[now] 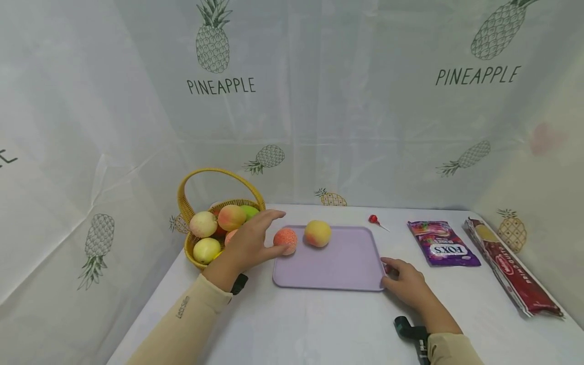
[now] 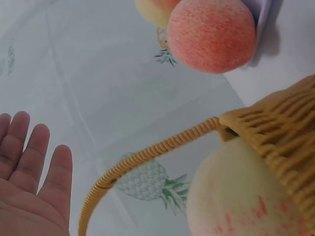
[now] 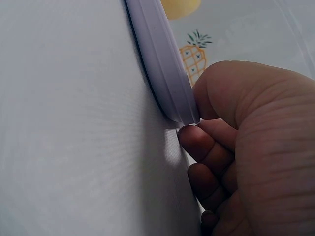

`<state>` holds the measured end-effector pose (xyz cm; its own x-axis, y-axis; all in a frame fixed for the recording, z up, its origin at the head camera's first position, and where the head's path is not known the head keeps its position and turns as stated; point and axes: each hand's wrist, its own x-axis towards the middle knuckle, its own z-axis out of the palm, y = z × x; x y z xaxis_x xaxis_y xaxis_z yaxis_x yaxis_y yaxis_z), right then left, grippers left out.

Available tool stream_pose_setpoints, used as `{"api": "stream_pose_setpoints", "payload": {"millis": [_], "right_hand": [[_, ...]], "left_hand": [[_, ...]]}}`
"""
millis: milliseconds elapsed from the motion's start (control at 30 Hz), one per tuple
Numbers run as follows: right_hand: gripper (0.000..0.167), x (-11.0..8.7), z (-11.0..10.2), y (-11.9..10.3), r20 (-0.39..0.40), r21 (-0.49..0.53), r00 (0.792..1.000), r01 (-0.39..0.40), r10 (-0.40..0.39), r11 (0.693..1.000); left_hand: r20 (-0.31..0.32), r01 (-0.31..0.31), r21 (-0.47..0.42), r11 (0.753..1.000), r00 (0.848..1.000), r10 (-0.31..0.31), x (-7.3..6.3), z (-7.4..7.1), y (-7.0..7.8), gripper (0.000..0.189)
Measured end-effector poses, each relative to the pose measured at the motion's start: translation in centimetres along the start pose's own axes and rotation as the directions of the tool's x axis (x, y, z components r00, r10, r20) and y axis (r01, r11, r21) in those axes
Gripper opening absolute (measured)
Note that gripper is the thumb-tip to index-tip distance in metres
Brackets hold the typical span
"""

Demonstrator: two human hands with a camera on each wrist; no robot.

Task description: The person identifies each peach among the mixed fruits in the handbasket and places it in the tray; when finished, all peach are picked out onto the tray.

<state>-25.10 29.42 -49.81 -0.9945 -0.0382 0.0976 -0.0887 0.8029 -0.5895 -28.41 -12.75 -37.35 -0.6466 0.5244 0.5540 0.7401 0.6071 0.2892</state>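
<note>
One red fruit (image 1: 286,238) and one yellow fruit (image 1: 318,233) are sitting toward upper L of the tray (image 1: 333,268), ctr frame. I'm seeing L hand (image 1: 248,239) hanging spread, holding nothing, hiding part of the basket (image 1: 184,209) at L; R hand (image 1: 407,285) is pinching the tray's R edge. Purple bag (image 1: 443,243), R, is reading "FOX'S"; backdrop (image 1: 347,111) is showing "PINEAPPLE" up top. Long red pack (image 1: 514,271), far R, is coming thru mostly illegible.

The right grip (image 3: 258,140) pinches the rim of a lavender tray (image 3: 162,61), a printed orange pineapple (image 3: 192,60) beyond.
</note>
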Motion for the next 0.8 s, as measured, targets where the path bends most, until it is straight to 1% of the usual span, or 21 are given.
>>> {"api": "stream_pose_setpoints", "payload": {"millis": [100, 200, 333, 533, 800], "right_hand": [[0.059, 0.0, 0.1, 0.1, -0.006, -0.002, 1.000, 0.006, -0.006, 1.000], [0.059, 0.1, 0.2, 0.3, -0.014, -0.007, 1.000, 0.015, -0.015, 1.000], [0.059, 0.1, 0.1, 0.2, -0.015, -0.009, 1.000, 0.022, -0.022, 1.000], [0.060, 0.0, -0.1, 0.0, -0.011, -0.012, 1.000, 0.028, -0.028, 1.000], [0.060, 0.1, -0.2, 0.0, -0.010, -0.015, 0.999, 0.042, -0.042, 0.999]], "left_hand": [[-0.010, 0.001, 0.002, 1.000, 1.000, -0.001, -0.4, -0.3, -0.1, 0.075], [-0.013, 0.031, 0.023, 0.999, 0.999, -0.031, -0.7, -0.5, -0.2, 0.075], [-0.024, 0.067, 0.027, 0.997, 0.997, -0.067, -1.1, -0.6, -0.4, 0.075], [-0.036, 0.058, 0.003, 0.998, 0.998, -0.058, -1.5, -0.9, -0.6, 0.075], [-0.051, 0.071, -0.013, 0.997, 0.996, -0.072, -1.9, -1.2, -0.8, 0.075]]}}
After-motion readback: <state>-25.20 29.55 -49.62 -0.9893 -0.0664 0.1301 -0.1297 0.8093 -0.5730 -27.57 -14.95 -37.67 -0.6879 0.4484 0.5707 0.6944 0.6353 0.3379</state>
